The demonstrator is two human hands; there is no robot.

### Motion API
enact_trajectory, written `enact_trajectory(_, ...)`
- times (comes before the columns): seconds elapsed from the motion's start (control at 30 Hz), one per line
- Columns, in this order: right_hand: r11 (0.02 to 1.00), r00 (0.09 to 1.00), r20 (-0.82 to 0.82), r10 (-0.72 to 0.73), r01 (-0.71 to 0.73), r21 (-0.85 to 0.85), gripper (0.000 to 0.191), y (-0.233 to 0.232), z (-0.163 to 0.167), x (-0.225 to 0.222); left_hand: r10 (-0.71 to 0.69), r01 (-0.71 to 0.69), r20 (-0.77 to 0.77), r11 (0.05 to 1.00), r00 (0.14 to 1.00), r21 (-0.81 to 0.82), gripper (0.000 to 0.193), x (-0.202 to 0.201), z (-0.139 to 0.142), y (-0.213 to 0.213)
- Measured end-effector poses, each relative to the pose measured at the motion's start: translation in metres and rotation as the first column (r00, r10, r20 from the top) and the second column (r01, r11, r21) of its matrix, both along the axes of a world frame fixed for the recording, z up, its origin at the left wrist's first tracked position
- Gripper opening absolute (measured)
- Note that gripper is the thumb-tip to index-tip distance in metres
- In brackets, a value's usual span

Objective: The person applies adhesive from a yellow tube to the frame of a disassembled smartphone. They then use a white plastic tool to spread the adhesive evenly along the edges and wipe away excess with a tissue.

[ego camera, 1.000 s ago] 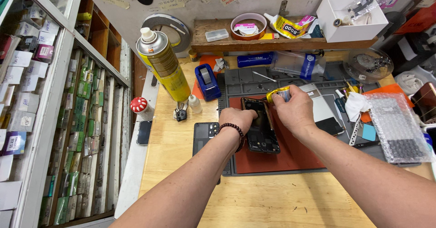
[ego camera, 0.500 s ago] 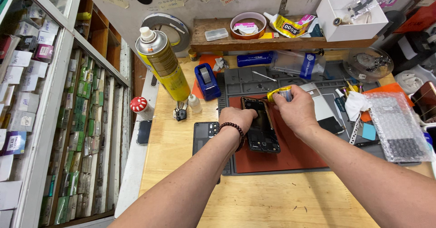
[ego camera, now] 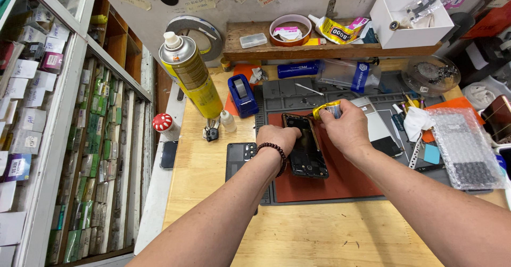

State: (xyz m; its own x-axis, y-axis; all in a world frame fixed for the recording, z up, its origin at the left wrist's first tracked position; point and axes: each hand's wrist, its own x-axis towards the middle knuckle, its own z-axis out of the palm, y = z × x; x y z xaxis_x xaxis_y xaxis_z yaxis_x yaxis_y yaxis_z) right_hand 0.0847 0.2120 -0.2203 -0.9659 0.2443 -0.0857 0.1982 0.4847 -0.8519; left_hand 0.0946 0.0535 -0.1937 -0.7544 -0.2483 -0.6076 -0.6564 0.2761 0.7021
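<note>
middle of the frame: left hand [ego camera: 278, 137], beaded bracelet at the wrist, resting on the left edge of an opened black phone [ego camera: 305, 145], fingers curled against its frame, grip pressed onto the phone rather than spread. phone lying flat on a red mat [ego camera: 340, 179] on the wooden bench [ego camera: 298, 235]. just right of centre: right hand [ego camera: 345, 128], grip pinching a small yellow glue tube [ego camera: 326, 110], nozzle pointing left over the phone's upper right corner; touching it or not, cannot tell. left of the phone: a dark phone back cover [ego camera: 240, 155], flat on the bench. upper left of centre: a tall yellow spray can [ego camera: 192, 78], tilted, and beside it a blue tape dispenser [ego camera: 242, 94]. far left: a small red-and-white mushroom-shaped thing [ego camera: 163, 123]. right edge of the frame: a sheet of bubble wrap [ego camera: 466, 147]. upper right: a white open box [ego camera: 410, 14] on a wooden shelf [ego camera: 319, 48].
</note>
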Motion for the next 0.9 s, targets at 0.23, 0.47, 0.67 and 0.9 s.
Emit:
enact_trajectory(0.23, 0.999, 0.998, 0.052, -0.041, 0.042, -0.015, 0.017, 0.002, 0.006, 0.002, 0.000, 0.000, -0.003, 1.000, 1.000, 0.014, 0.034, 0.002, 0.001, 0.003)
enact_trajectory(0.47, 0.988, 0.998, -0.012, -0.062, 0.063, 0.141, 0.020, 0.006, 0.000, 0.002, -0.013, 0.013, 0.001, 0.999, 1.000, -0.034, 0.033, 0.004, 0.005, 0.005)
enact_trajectory(0.67, 0.969, 0.994, -0.085, -0.063, 0.081, 0.231, 0.024, 0.009, -0.008, 0.003, -0.035, 0.034, -0.025, 0.998, 0.999, -0.047, 0.030, 0.005, 0.000, 0.005)
enact_trajectory(0.9, 0.969, 0.991, -0.129, -0.046, 0.076, 0.237, 0.024, 0.008, -0.010, -0.002, -0.053, 0.044, -0.130, 0.996, 0.990, -0.076, 0.027, 0.000, -0.007, 0.013)
